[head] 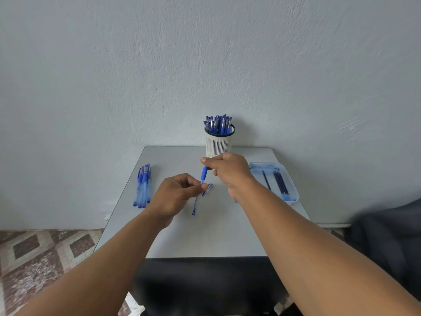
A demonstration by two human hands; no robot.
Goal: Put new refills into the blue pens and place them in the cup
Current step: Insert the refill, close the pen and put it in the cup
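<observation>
A small grey table (227, 236) is set against a pale, rough-plastered wall (205, 53). At the lower left, a floor (41, 254) patterned in brown and cream diamonds is seen. The room is lit evenly.

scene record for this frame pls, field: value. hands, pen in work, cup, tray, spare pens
left hand: fingers pinch the lower end of the pen in work
right hand: grips the pen's upper end
pen in work: blue grip section showing, held above the table
cap: lies on table under the hands
cup: upright at the far edge, full of blue pens
tray: right side, holds refills
spare pens: row on the left
</observation>
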